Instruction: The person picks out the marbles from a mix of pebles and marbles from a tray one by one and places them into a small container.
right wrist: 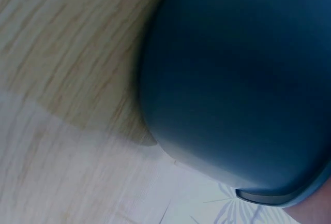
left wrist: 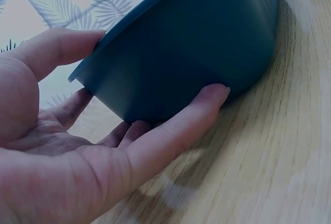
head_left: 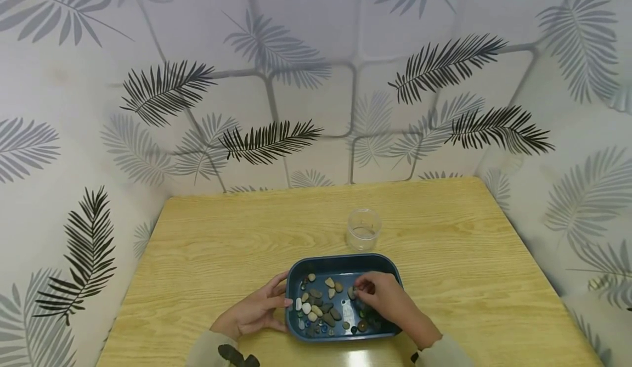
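Observation:
A dark blue plastic tub [head_left: 340, 338] holds loose pebbles and shiny glass beads. My left hand [head_left: 260, 306] steadies its left end. In the left wrist view the spread fingers and thumb of that hand [left wrist: 77, 167] lie against the outer wall, one fingertip at the rim. My right hand [head_left: 384, 295] reaches over the right side into the tub, fingers curled, pinching a grey pebble [head_left: 351, 293] at the fingertips. Part of the contents beneath it is hidden. Only a sliver of skin [right wrist: 315, 208] shows in the right wrist view, beside the tub wall [right wrist: 232, 89].
A clear round cup [head_left: 364, 235] stands just behind the tub. Both rest on a light wood-grain table [head_left: 237, 235]. Behind and at the sides rise walls with a leaf pattern [head_left: 316, 98]. White and grey pebbles [head_left: 316, 309] cluster in the tub's left half.

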Motion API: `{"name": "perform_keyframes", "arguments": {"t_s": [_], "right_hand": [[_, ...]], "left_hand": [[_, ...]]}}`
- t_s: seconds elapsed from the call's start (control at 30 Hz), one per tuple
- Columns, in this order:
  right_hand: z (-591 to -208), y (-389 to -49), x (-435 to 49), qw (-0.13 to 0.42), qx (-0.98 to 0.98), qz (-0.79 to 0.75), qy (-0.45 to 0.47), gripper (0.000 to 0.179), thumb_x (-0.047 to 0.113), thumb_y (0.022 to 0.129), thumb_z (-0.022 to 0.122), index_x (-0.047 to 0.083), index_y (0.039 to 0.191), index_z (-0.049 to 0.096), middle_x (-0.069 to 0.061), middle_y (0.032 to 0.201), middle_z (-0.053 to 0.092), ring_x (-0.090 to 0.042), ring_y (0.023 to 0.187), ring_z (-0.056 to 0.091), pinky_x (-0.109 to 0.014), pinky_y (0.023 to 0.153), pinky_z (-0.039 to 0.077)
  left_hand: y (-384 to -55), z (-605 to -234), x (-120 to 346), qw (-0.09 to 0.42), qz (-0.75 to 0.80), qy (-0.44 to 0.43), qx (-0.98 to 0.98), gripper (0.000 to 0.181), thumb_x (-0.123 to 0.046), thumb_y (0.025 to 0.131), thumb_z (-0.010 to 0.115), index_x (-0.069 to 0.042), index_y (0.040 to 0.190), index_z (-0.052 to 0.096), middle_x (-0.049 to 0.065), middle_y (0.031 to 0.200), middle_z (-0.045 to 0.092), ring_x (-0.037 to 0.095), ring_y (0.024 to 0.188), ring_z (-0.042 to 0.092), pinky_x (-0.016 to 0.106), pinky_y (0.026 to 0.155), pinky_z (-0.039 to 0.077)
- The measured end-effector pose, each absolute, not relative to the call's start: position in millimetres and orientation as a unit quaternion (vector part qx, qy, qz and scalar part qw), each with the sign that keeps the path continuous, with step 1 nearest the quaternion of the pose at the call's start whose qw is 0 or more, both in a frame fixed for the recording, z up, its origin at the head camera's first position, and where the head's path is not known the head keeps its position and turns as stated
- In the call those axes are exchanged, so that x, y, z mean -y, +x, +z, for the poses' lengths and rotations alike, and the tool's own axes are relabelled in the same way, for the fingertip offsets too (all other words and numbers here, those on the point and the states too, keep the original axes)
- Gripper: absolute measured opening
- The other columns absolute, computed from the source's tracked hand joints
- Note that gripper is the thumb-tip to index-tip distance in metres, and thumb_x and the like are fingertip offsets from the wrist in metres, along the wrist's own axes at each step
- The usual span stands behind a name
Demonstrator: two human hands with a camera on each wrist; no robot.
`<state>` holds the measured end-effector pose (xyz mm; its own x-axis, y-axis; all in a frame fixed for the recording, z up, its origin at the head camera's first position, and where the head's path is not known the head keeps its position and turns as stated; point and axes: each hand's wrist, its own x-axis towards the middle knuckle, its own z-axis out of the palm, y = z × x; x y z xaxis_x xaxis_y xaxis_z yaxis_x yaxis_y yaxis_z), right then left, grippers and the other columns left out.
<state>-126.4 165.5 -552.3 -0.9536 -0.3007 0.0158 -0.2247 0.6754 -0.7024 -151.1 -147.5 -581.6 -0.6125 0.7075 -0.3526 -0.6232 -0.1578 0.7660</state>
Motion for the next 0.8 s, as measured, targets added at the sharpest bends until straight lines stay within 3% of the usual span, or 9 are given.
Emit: {"name": "perform_keyframes", "arguments": {"t_s": [0.5, 0.8], "right_hand": [[-529.1, -141.7, -177.9, 0.009, -0.901, -0.416, -0.120, 0.009, 0.018, 0.080, 0.066, 0.016, 0.089, 0.064, 0.011, 0.079, 0.059, -0.003, 0.070, 0.056, -0.019, 0.060, 0.047], [-517.5, -170.4, -196.3, -0.065, -0.917, -0.380, -0.099, 0.013, 0.020, 0.079, 0.067, 0.013, 0.090, 0.065, 0.007, 0.078, 0.061, -0.005, 0.070, 0.056, -0.023, 0.063, 0.049]], "left_hand": [[-151.7, -579.4, 147.9, 0.438, 0.760, 0.050, -0.477, 0.065, -0.005, 0.089, 0.048, -0.029, 0.141, 0.017, 0.014, 0.144, 0.007, 0.039, 0.118, 0.034, 0.063, 0.072, 0.039], [-150.8, -580.9, 148.7, 0.441, 0.759, 0.044, -0.477, 0.065, -0.005, 0.088, 0.048, -0.029, 0.140, 0.017, 0.014, 0.145, 0.007, 0.039, 0.117, 0.036, 0.063, 0.073, 0.039]]}}
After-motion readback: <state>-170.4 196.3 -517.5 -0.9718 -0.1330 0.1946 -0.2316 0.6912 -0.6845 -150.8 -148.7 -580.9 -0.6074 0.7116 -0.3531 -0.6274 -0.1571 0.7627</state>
